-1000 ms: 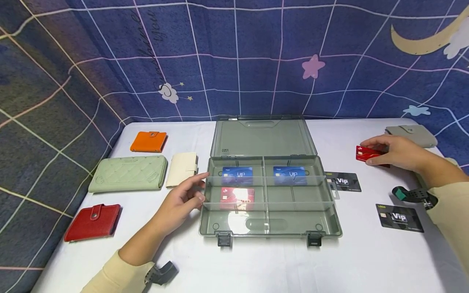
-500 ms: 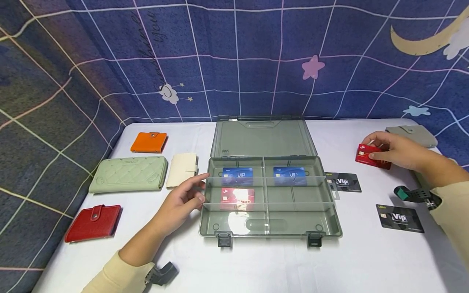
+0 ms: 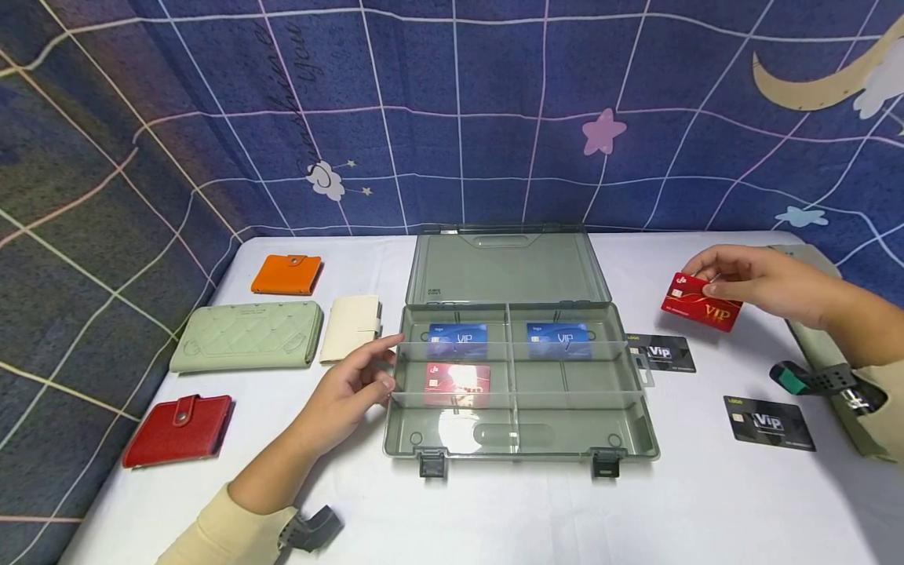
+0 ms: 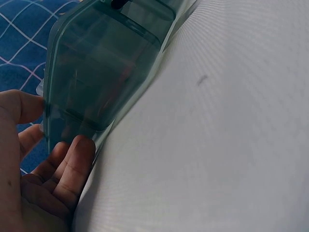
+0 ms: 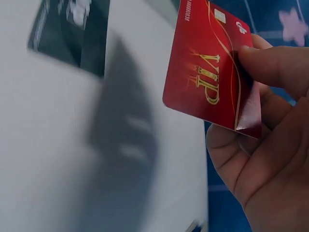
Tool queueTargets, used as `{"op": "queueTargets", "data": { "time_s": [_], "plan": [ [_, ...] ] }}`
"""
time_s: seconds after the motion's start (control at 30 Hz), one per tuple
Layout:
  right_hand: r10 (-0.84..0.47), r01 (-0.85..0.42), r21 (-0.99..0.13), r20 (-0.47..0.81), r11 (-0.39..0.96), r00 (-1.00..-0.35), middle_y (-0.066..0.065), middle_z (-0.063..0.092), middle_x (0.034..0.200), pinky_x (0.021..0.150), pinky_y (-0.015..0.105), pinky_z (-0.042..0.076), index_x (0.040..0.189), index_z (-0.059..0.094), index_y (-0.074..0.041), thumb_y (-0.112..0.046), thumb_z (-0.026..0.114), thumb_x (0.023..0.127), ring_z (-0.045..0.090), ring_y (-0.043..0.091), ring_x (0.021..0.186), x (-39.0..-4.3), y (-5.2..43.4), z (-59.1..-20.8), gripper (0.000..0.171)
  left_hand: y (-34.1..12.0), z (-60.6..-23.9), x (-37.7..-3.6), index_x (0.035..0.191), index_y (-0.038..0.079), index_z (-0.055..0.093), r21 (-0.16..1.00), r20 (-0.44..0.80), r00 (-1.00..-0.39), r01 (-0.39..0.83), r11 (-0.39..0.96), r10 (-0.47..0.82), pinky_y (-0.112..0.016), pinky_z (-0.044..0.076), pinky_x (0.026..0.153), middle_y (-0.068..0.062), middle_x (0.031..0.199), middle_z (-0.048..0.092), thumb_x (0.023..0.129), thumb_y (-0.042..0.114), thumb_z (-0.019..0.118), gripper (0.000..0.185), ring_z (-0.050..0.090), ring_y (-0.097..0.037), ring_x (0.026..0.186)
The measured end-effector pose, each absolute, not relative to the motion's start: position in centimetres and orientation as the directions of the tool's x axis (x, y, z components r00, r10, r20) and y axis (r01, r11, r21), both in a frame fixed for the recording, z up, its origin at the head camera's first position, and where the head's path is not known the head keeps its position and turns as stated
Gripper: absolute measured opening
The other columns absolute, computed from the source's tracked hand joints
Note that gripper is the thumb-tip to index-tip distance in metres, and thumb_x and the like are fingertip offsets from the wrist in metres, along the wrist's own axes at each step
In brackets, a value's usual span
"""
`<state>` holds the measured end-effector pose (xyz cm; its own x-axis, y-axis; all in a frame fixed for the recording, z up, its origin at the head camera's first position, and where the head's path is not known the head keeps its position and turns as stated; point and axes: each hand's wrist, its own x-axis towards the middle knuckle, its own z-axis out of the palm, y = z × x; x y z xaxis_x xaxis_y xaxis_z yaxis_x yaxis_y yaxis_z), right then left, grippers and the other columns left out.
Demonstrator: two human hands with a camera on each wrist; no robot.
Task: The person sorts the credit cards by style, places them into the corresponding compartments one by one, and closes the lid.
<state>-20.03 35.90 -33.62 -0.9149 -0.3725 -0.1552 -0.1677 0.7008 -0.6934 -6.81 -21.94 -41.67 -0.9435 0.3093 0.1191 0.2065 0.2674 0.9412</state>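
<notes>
My right hand (image 3: 777, 282) pinches a red VIP card (image 3: 699, 302) between thumb and fingers, held above the table at the right. In the right wrist view the card (image 5: 212, 67) shows its gold VIP lettering. My left hand (image 3: 346, 392) rests its fingertips against the left side of a grey see-through divided box (image 3: 565, 428), whose lid (image 3: 504, 271) lies back. Inside, blue VIP cards lie in both back compartments: the left blue card (image 3: 457, 340) and the right blue card (image 3: 558, 340). Another red card (image 3: 457, 383) lies in the left middle compartment.
Black Vip cards (image 3: 770, 422) (image 3: 662, 352) lie right of the box. At left are an orange wallet (image 3: 286, 274), a green wallet (image 3: 247, 336), a cream wallet (image 3: 349, 328) and a red wallet (image 3: 180, 429). Grey-green wallets (image 3: 819, 349) lie partly behind my right arm.
My right hand has lifted the red card and moved it slightly left, turning its face more toward the head camera. My left hand and the box have stayed in place.
</notes>
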Motion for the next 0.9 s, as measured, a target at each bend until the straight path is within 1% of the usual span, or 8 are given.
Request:
{"op": "queueTargets", "data": {
  "time_s": [0.17,0.27,0.37,0.5,0.67,0.77,0.9],
  "plan": [
    [-0.489,-0.237,-0.753,-0.126,0.613,-0.863,0.007,0.069,0.108,0.075,0.027,0.058,0.129,0.066,-0.002,0.006,0.063,0.102,0.064,0.017,0.095,-19.1,33.3,-32.6,0.028,-22.0,-41.7,-6.8,0.156,0.002,0.051,0.941,0.124,-0.943,0.211,0.264,0.309,-0.03,0.062,0.071,-0.023,0.124,0.056,0.101,-0.004,0.064,0.057,0.064,-0.017,0.084],
    [-0.55,-0.234,-0.794,-0.146,0.56,-0.822,0.008,0.069,0.11,0.077,0.029,0.059,0.128,0.066,-0.005,0.005,0.062,0.103,0.066,0.021,0.096,-18.3,31.7,-32.4,0.027,-22.0,-41.7,-6.8,0.156,0.002,0.05,0.943,0.127,-0.941,0.213,0.257,0.314,-0.031,0.062,0.071,-0.023,0.124,0.056,0.102,-0.004,0.063,0.056,0.063,-0.017,0.085],
    [-0.611,-0.224,-0.832,-0.166,0.508,-0.774,0.011,0.069,0.113,0.081,0.031,0.061,0.129,0.065,-0.005,0.004,0.061,0.104,0.066,0.025,0.099,-17.6,30.0,-32.1,0.026,-22.0,-41.8,-6.9,0.157,0.002,0.05,0.944,0.125,-0.94,0.212,0.253,0.319,-0.031,0.062,0.071,-0.023,0.124,0.056,0.102,-0.004,0.063,0.056,0.063,-0.017,0.085],
    [-0.675,-0.224,-0.869,-0.157,0.441,-0.72,0.014,0.068,0.117,0.086,0.033,0.062,0.128,0.065,-0.005,0.003,0.061,0.104,0.065,0.028,0.104,-16.7,27.7,-31.7,0.026,-22.0,-41.7,-6.8,0.157,0.002,0.05,0.943,0.123,-0.94,0.21,0.257,0.317,-0.031,0.062,0.071,-0.023,0.125,0.055,0.102,-0.003,0.063,0.056,0.063,-0.017,0.085],
    [-0.7,-0.232,-0.859,-0.186,0.457,-0.689,0.012,0.069,0.113,0.087,0.034,0.061,0.126,0.068,-0.008,0.001,0.065,0.102,0.064,0.03,0.104,-16.0,24.9,-31.1,0.026,-22.1,-41.7,-6.8,0.157,0.004,0.05,0.942,0.122,-0.941,0.21,0.262,0.315,-0.031,0.062,0.071,-0.022,0.125,0.056,0.103,-0.002,0.064,0.056,0.063,-0.017,0.085],
    [-0.714,-0.284,-0.824,-0.192,0.49,-0.673,0.007,0.069,0.104,0.082,0.033,0.06,0.124,0.071,-0.01,0.0,0.068,0.101,0.064,0.028,0.099,-15.8,23.4,-30.9,0.025,-22.1,-41.7,-6.8,0.157,0.004,0.051,0.942,0.122,-0.941,0.21,0.261,0.314,-0.031,0.062,0.072,-0.023,0.125,0.056,0.102,-0.003,0.064,0.056,0.063,-0.017,0.086],
    [-0.737,-0.361,-0.776,-0.188,0.517,-0.649,0.0,0.07,0.098,0.074,0.032,0.057,0.12,0.073,-0.015,-0.001,0.07,0.1,0.064,0.025,0.092,-15.9,21.8,-30.7,0.025,-22.0,-41.7,-6.8,0.156,0.004,0.051,0.944,0.123,-0.941,0.209,0.255,0.316,-0.031,0.062,0.072,-0.023,0.125,0.055,0.102,-0.003,0.063,0.056,0.063,-0.017,0.086]
  ]
}}
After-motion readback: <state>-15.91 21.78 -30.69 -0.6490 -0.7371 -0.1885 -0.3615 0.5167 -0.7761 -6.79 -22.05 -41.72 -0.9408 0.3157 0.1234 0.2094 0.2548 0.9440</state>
